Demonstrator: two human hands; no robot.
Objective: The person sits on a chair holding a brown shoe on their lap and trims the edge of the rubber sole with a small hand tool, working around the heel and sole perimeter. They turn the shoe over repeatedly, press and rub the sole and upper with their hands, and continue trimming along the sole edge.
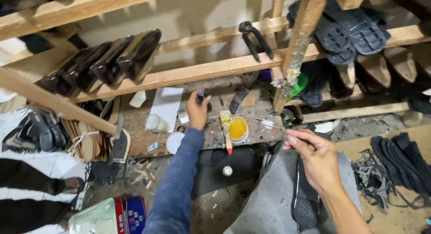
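Leftmost, a row of dark glossy shoe uppers [101, 63] sits tilted on the slanted wooden rack [188, 72]. Below it, a stack of tan insoles [85, 142] stands on edge beside a pile of dark sandals [42, 130]. Near the bottom edge lies a pale green and red tin [110, 216]; another person's foot [72, 185] shows at far left.

On the wooden bench [256, 110]: a small clear cup [156, 123], a white round lid [174, 142], a white ribbed sheet [167, 103].

Left hand [197, 112], blue sleeve, is extended to the back of the bench, fingers closed around a small dark object [201, 95] that stands just behind the cup. The object's kind cannot be made out.

Just right of that hand, a brush [226, 128] with a red-tipped handle lies across the rim of a white bowl of yellow glue [238, 129]. A small round metal cap [227, 171] lies on the dark floor below. Black pincers [255, 38] hang over the rack rail above.

Right hand [316, 157] hovers above the lap, thumb and forefinger pressed together at the tips; whether anything thin is pinched there cannot be told. Beneath it a black shoe sole [305, 202] rests on the grey trouser leg.

Far right: black ridged soles [354, 34] on the upper shelf, and black straps [399, 166] heaped on the floor.
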